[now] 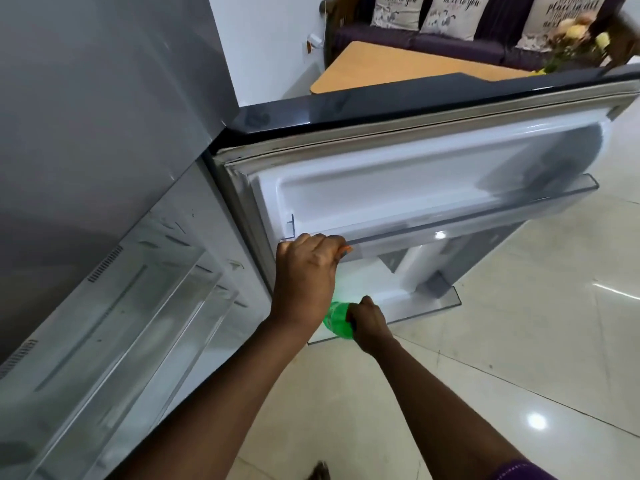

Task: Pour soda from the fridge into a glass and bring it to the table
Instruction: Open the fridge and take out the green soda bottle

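The fridge door [398,188] stands open in front of me, its white inner side facing me. A green soda bottle [336,320] stands low in the door, by the bottom door shelf [446,301]. My right hand [369,323] is closed around the bottle's upper part, hiding the cap and neck. My left hand [308,268] is higher up, with its fingers curled over the left end of the clear rail of the upper door shelf [485,216]. No glass is in view.
The fridge body [86,116] fills the left side, with clear glass shelves [114,323] below. Beyond the door are a wooden table [398,64], a dark sofa [450,43] with printed cushions, and flowers [571,36]. Glossy floor tiles [519,341] spread to the right.
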